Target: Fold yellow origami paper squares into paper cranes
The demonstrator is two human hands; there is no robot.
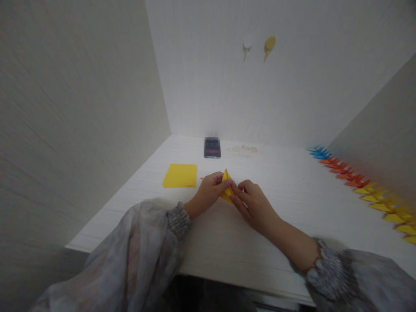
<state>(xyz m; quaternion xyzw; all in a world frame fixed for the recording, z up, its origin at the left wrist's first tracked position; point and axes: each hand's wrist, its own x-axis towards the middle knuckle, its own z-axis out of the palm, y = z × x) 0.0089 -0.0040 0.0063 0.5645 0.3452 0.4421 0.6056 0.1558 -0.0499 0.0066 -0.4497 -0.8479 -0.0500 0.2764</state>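
Between my two hands, just above the white table, is a folded piece of yellow origami paper (225, 176) with a narrow point facing away from me. My left hand (212, 186) pinches its left side, thumb on top. On the right edge, the fingertips of my right hand (251, 201) press against the folds. Parts of the paper are covered by my fingers. To the left of my left hand lies a stack of square yellow paper sheets (180, 175), its lower edge slightly uneven.
A dark, blurred-out device (212, 147) stands near the back wall. Along the right side runs a row of folded paper figures, blue (320, 152), red-orange (341, 168) and yellow (390, 207). Two hooks, one white (247, 44) and one yellow (270, 43), are on the wall.
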